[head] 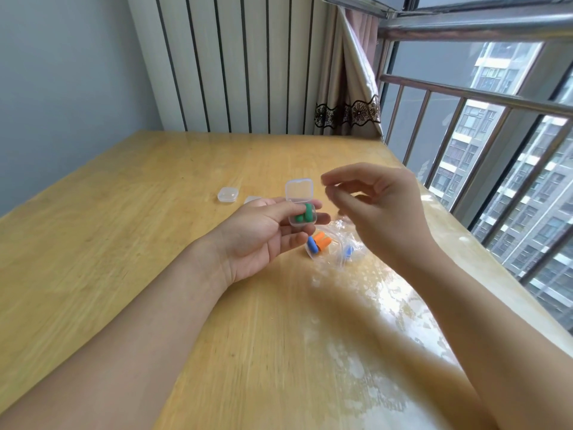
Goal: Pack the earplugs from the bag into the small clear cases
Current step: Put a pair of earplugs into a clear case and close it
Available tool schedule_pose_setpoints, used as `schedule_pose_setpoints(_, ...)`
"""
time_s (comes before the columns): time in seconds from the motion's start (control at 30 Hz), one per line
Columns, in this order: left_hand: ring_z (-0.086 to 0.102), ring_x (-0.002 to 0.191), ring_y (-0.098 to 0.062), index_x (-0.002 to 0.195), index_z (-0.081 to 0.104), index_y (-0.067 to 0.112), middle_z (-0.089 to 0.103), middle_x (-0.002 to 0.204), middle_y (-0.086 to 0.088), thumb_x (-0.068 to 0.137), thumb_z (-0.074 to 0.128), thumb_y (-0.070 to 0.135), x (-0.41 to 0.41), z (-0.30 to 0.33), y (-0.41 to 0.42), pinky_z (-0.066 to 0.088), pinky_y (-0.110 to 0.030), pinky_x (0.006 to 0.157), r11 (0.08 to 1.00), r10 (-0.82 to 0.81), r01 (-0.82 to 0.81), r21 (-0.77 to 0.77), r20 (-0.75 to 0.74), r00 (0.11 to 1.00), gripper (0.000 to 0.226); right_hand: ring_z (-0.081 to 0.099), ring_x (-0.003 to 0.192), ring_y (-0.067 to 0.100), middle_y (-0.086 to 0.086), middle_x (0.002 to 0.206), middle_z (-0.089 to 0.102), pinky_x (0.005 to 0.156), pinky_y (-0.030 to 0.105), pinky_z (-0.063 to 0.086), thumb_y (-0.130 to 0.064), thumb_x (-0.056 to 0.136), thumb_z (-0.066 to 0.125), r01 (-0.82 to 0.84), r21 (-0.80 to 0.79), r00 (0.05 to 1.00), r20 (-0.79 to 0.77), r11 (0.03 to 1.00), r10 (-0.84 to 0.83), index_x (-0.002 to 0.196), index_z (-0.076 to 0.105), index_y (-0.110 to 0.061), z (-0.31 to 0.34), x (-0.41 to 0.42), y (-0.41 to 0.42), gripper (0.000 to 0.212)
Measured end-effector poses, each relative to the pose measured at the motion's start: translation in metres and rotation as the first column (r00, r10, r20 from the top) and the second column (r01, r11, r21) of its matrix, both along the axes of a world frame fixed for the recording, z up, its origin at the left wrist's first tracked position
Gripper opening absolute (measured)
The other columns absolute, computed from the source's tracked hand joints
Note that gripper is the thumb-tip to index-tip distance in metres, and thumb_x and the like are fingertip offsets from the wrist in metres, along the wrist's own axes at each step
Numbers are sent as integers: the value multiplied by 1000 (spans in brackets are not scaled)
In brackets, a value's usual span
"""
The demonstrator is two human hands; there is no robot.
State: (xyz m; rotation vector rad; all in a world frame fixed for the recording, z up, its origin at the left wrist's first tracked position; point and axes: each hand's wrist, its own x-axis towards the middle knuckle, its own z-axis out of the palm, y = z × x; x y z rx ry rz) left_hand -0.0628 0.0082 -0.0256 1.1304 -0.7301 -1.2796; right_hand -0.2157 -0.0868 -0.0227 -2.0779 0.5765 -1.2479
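Holding a small open case [302, 217] in the left hand [263, 237], fingers curled round its base, lid [299, 189] standing up and hinged back. Carrying two green earplugs [304, 213] side by side inside that base, so judging this case filled and only waiting to be snapped closed.

Hovering just to the right of the case with the right hand [376, 212], fingers loosely bent and somewhat blurred, gripping nothing as far as can be made out. Sitting above the clear bag [336, 243], not touching it.

Lying on the bench [139, 212] just below and right of the left hand's fingertips, the bag looking crumpled and partly see-through. Still containing orange earplugs [322, 240] and a blue earplug [311, 245] close together at its left end, plus another blue piece [349, 251] further right; exact count not being clear through the plastic folds.

Resting further back on the bench, a second clear case [228, 194], shut and apparently with nothing inside. Peeking out behind the left hand's fingers, the edge of a third pale case [251, 199], contents being hidden.

Judging the job as roughly a third through: one colour pair packed, orange and blue pairs still waiting in the bag, at least two cases yet to be filled. Remaining, by this reading: closing the green case, setting it down, opening the next one, drawing out a matching pair.
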Motion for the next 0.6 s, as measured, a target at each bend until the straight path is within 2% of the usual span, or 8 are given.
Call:
schedule_pose_setpoints(0.07, 65, 63, -8, 120, 66, -3, 75, 102, -17, 101, 51, 7, 0, -1, 0, 56, -15, 60, 1000, -9, 10, 15, -6, 1000, 26, 70, 82, 6, -9, 98, 75, 71, 25, 58, -13, 86, 78, 32, 43, 999, -33, 999, -31, 105, 77, -19, 2, -3, -6, 21)
schedule_pose_setpoints(0.13, 65, 63, -8, 116, 66, -2, 76, 97, -16, 101, 51, 7, 0, -3, -1, 56, -16, 58, 1000, -12, 13, 23, -13, 1000, 23, 69, 88, 6, -10, 104, 74, 74, 27, 58, -23, 85, 80, -21, 117, 986, -161, 993, 40, 113, 74, -25, -1, -3, -8, 28)
schedule_pose_setpoints(0.23, 65, 63, -9, 112, 66, -2, 73, 79, -8, 102, 50, 7, -1, -4, -2, 55, -15, 57, 999, -23, 24, 31, -34, 999, 21, 72, 88, 15, -10, 96, 76, 81, 36, 61, -21, 86, 79, -103, 198, 966, -213, 975, 146, 106, 76, -26, -12, 2, -7, 21)
schedule_pose_setpoints(0.4, 64, 64, -10, 116, 66, 1, 69, 87, -11, 102, 52, 9, 3, -4, -1, 55, -15, 56, 997, -57, 63, 53, -102, 993, 22, 72, 86, 21, -7, 85, 77, 80, 42, 61, -21, 86, 80, -108, 178, 969, -200, 978, 143, 97, 78, -22, -15, 4, -10, 12)
schedule_pose_setpoints(0.5, 64, 67, -12, 111, 66, 0, 66, 88, -11, 97, 54, 10, 5, -3, 0, 56, -16, 56, 994, -85, 93, 49, -147, 985, 20, 70, 81, 15, -12, 79, 73, 72, 37, 60, -24, 87, 79, -78, 105, 967, -234, 991, 101, 93, 78, -25, -15, 4, -10, 7)
schedule_pose_setpoints(0.6, 63, 71, -15, 123, 63, -4, 64, 93, -12, 84, 59, 20, 8, 0, 3, 56, -18, 60, 989, -136, 144, 25, -213, 968, 46, 64, 75, 6, -15, 80, 72, 64, 21, 51, -26, 88, 78, -54, 16, 966, -253, 998, 56, 91, 77, -26, -14, 3, -10, 4)
